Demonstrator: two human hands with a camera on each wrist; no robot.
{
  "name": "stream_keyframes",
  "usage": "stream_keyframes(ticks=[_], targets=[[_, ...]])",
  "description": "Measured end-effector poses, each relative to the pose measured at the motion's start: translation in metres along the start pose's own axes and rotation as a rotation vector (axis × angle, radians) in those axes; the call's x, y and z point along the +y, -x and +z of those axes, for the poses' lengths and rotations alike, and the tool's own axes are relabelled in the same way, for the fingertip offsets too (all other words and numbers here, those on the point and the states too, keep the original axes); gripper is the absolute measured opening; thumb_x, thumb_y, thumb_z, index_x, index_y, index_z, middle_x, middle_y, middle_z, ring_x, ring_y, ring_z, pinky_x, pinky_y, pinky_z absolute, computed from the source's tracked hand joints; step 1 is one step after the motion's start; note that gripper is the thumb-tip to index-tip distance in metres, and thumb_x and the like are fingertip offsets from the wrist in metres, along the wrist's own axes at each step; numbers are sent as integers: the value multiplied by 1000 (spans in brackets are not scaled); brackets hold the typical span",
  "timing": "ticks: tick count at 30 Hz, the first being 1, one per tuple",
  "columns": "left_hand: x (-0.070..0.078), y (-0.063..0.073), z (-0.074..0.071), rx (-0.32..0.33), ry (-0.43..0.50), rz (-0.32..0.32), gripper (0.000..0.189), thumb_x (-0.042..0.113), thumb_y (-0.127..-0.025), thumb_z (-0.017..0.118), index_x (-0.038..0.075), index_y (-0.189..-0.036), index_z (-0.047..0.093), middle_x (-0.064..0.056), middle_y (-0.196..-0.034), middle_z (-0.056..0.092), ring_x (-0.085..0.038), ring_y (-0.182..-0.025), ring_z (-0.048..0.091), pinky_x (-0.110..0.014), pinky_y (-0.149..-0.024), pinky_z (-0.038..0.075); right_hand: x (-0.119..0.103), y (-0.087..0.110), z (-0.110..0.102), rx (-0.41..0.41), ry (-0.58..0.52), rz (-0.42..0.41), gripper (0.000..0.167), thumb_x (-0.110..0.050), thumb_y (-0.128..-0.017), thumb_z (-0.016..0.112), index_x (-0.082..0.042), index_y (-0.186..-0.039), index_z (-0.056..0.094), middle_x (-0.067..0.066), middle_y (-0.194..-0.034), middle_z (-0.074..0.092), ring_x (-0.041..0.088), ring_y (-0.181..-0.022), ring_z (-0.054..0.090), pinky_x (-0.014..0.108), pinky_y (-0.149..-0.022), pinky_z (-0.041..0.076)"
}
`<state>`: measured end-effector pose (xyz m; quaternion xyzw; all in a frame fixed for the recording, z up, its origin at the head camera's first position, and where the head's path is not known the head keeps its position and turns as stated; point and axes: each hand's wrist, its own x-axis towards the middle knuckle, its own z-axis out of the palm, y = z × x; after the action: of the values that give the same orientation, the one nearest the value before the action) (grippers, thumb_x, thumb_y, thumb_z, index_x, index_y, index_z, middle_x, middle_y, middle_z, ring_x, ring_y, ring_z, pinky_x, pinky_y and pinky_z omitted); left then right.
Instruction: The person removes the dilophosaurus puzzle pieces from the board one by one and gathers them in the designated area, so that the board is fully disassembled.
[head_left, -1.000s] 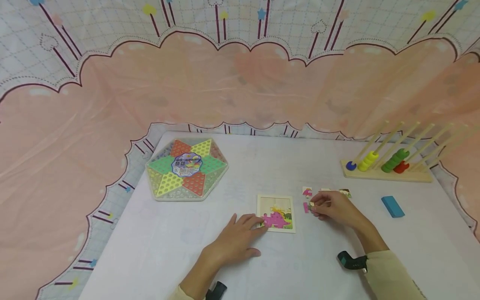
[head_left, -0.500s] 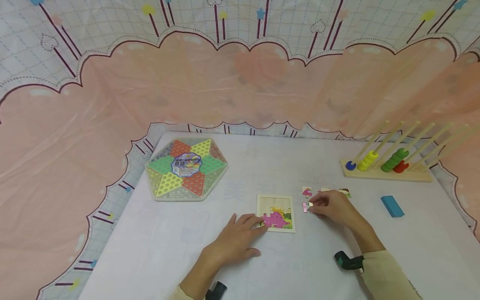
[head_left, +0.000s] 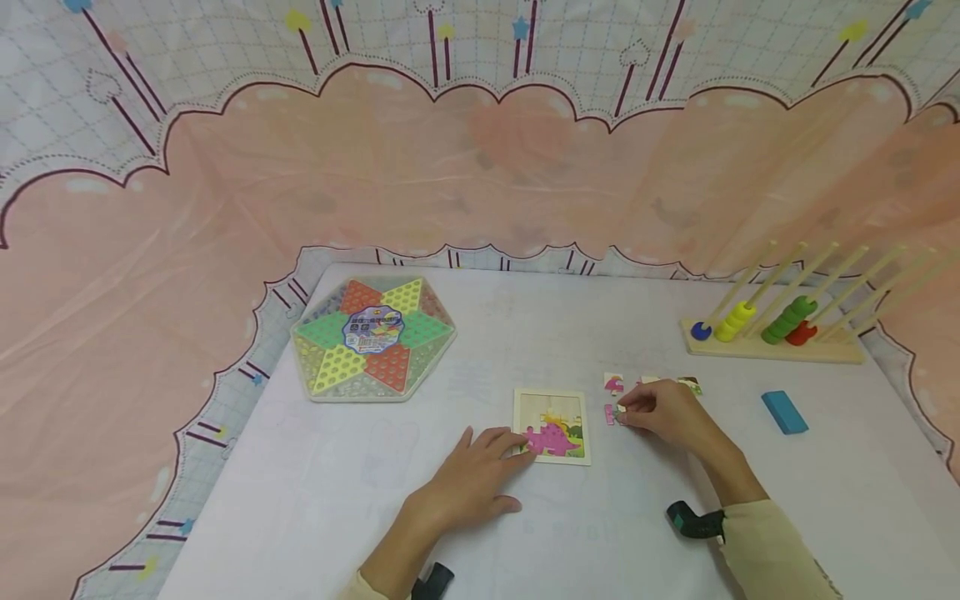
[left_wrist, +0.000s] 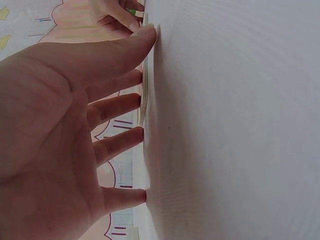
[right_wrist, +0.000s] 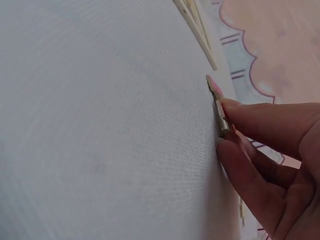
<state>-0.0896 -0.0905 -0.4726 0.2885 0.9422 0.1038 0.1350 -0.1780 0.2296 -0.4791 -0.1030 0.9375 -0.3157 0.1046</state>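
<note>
A small square picture puzzle tray [head_left: 528,407] with a pale wooden frame lies near the table's middle, partly filled with a pink dinosaur picture. My left hand [head_left: 474,477] rests at its lower left with fingers spread and fairly straight, fingertips on the frame's edge; the left wrist view shows the thumb apart from the other fingers. To the right of the tray, my right hand [head_left: 666,412] pinches a pink and green puzzle piece [head_left: 611,414] between thumb and fingers. In the right wrist view that thin piece [right_wrist: 216,94] is edge-on, close to the tabletop; whether it touches is unclear.
Behind the right hand lie loose puzzle pieces, one with a pink mushroom [head_left: 613,383] and another at the right [head_left: 690,386]. A blue block [head_left: 785,412] is farther right. A peg abacus [head_left: 776,354] stands at the back right, a hexagonal board game box [head_left: 373,333] back left.
My right hand has shifted very slightly left, and the pinched puzzle piece has changed tilt a little. The left hand and the tray have stayed in place.
</note>
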Motion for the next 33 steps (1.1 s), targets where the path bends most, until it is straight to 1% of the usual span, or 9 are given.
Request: stream_keyframes(ticks=[8,16,20,27,33], targets=[[-1,0,-1,4,-2,2,63,44,-90,75,29,-148,54,5,-157,47,-21,-150,38,-63,-121,33,-2,-1,0,22,35,-1,18,-19,-84,83,-9,-97,74,0,-81,62,16,-80,55,20,-67,46],[0,-1,-2,-9,7,2,63,43,-91,74,30,-149,54,6,-158,46,-21,-150,38,-63,-122,32,-3,-1,-1,-3,47,30,19,-21,-84,84,-9,-94,74,1,-82,61,17,-80,54,21,-66,44],[0,0,-2,-6,2,1,63,43,-90,75,30,-148,54,6,-157,47,-22,-150,38,-63,-121,32,-2,-1,-1,2,50,25,20,-22,-83,84,-10,-95,74,1,-83,62,16,-81,54,21,-67,44],[3,-1,-2,3,8,-12,69,41,-88,77,33,-151,50,5,-158,46,-23,-149,39,-65,-121,32,-1,-1,1,16,55,17,19,-21,-83,84,-11,-93,71,1,-82,60,16,-81,53,21,-66,43],[4,-2,0,-4,-19,-9,69,42,-89,77,32,-151,50,4,-158,44,-23,-148,39,-66,-120,33,-2,0,0,8,61,15,16,-21,-84,84,-12,-91,73,1,-82,63,16,-80,54,21,-67,44]])
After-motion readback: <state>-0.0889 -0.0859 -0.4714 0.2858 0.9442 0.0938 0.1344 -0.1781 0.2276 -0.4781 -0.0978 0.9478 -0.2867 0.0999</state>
